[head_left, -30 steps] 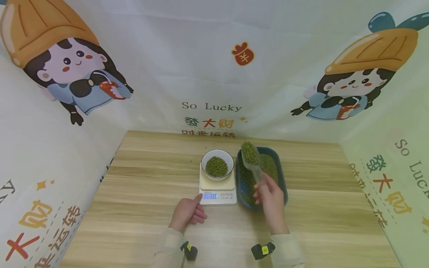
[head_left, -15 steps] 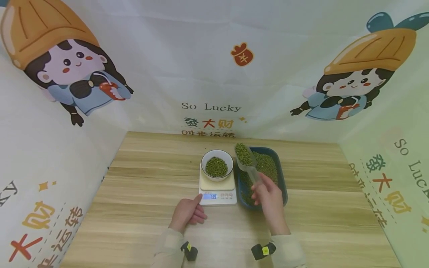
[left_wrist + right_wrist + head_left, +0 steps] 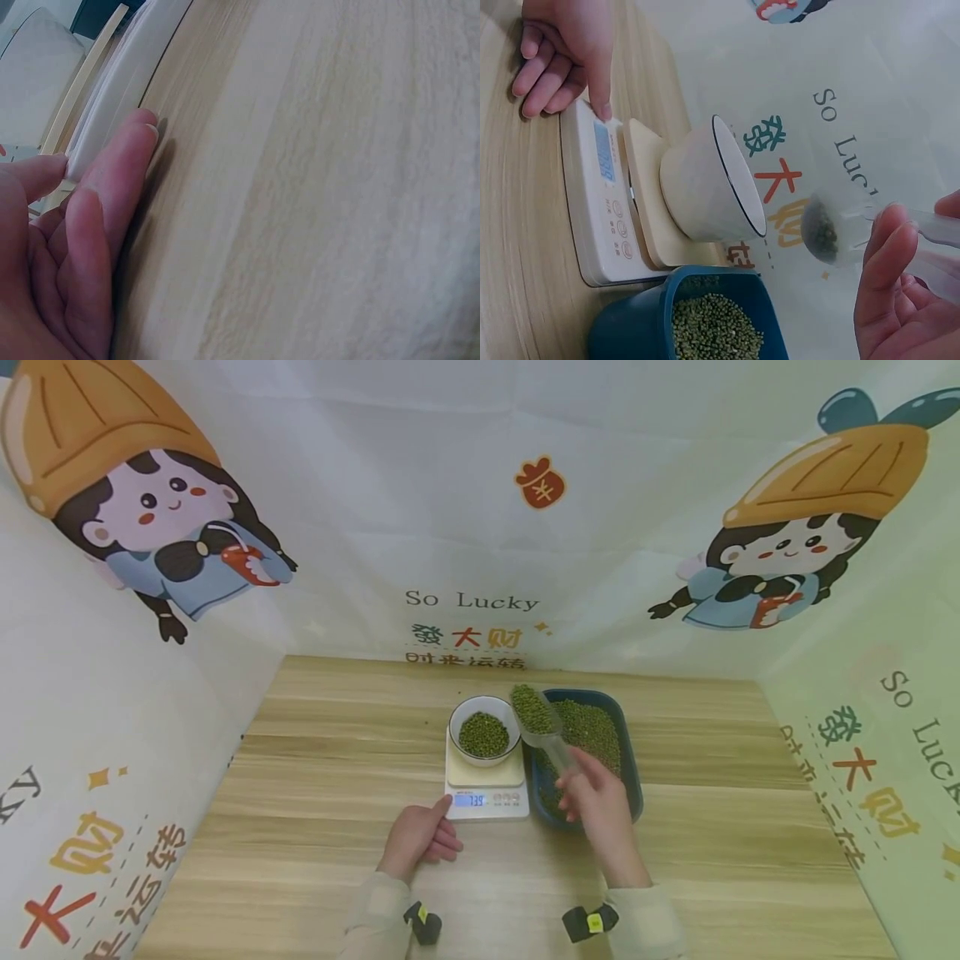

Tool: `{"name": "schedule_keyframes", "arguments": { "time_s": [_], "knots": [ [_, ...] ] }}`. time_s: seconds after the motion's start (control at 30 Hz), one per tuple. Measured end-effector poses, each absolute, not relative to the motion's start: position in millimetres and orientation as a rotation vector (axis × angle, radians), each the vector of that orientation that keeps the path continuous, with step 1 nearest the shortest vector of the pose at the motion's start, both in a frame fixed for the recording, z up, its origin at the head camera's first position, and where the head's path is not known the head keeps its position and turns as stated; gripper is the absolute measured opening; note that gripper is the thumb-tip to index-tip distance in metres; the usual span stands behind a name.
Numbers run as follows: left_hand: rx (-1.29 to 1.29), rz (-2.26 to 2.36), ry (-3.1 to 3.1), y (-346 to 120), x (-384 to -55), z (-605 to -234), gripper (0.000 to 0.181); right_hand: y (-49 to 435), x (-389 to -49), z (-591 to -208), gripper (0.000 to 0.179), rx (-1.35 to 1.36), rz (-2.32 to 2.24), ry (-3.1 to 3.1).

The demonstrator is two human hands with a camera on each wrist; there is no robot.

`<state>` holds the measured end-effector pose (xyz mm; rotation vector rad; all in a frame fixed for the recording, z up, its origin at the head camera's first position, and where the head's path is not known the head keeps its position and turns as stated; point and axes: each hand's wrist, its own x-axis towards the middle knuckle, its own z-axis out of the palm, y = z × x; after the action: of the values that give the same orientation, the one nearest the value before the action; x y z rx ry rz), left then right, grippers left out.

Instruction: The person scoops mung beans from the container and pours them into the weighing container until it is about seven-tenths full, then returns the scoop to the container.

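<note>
My right hand (image 3: 600,797) grips the handle of a clear plastic scoop (image 3: 553,745) heaped with green mung beans (image 3: 534,708). The scoop's tip hangs at the right rim of a white bowl (image 3: 483,762) with a dark edge. More mung beans lie in that bowl, which stands on a white kitchen scale (image 3: 510,814) whose display reads 73.9 or similar. Beside the scale's lower left corner rests my left hand (image 3: 420,839), its thumb touching the edge near the display and its fingers relaxed. In the right wrist view the scoop (image 3: 840,229) is raised above bowl height.
A dark blue tub (image 3: 633,777) of mung beans stands right of the scale, under my right forearm and the scoop. The wooden table (image 3: 315,793) meets a printed cloth backdrop (image 3: 360,527) at its back and sides.
My right hand has carried the full scoop leftward, from over the blue tub to the bowl's right rim. My left hand and the scale have stayed put.
</note>
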<state>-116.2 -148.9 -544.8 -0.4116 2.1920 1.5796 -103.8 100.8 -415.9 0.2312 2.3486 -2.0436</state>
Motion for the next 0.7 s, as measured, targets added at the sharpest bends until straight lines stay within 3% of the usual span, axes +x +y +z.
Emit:
{"name": "schedule_keyframes", "arguments": {
  "time_s": [0.7],
  "knots": [
    [-0.411, 1.562, 2.208, -149.1, -118.5, -548.2, 0.064, 99.7, -104.7, -421.1, 0.036, 0.214, -1.990, 2.383]
  ]
}}
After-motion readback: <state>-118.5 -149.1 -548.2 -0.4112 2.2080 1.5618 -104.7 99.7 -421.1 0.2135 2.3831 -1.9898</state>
